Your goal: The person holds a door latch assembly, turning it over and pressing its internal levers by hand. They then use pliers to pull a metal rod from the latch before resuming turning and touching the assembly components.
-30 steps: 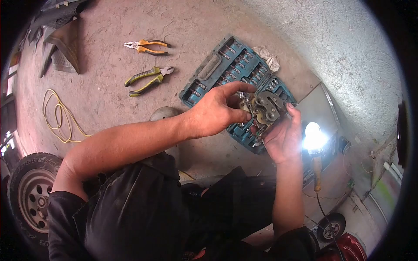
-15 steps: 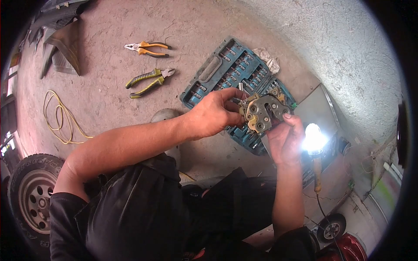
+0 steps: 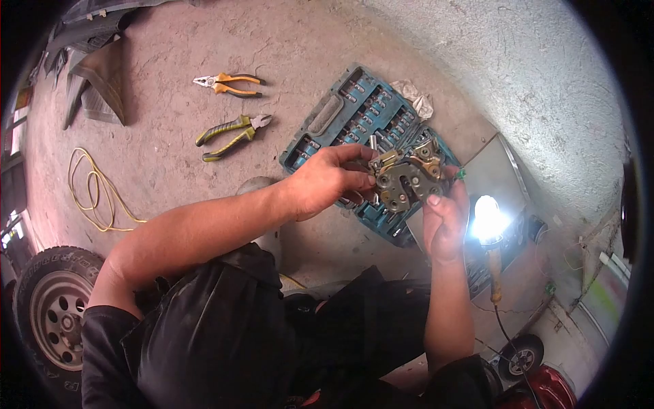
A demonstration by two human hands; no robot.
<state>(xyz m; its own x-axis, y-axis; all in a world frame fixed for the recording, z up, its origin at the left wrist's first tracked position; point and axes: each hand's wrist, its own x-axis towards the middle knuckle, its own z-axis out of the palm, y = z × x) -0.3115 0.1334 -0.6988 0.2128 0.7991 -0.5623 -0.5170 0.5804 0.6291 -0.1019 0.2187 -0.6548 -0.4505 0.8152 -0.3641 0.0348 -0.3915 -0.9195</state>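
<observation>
A metal door latch (image 3: 407,183), with dark plates, rivets and brassy parts, is held up between my two hands. My left hand (image 3: 325,180) pinches its left side with thumb and fingers. On the lower right, my right hand (image 3: 444,228) grips the latch, thumb on its front plate and the other fingers partly hidden behind. Below and behind the latch lies an open blue socket set case (image 3: 332,112), its sockets seated in rows. A small green piece (image 3: 461,174) shows at the latch's right edge.
Combination pliers (image 3: 228,84) with orange handles and green-handled cutters (image 3: 231,136) lie on the concrete floor. A lit work lamp (image 3: 492,221) glares at right. Yellow cord (image 3: 95,191), a tyre (image 3: 51,307), crumpled paper (image 3: 417,99) and a rough wall (image 3: 545,88) surround the spot.
The latch has been turned slightly between my hands, so its front plate looks darker and sits differently. My right hand has shifted its grip a little. The whole view has moved slightly.
</observation>
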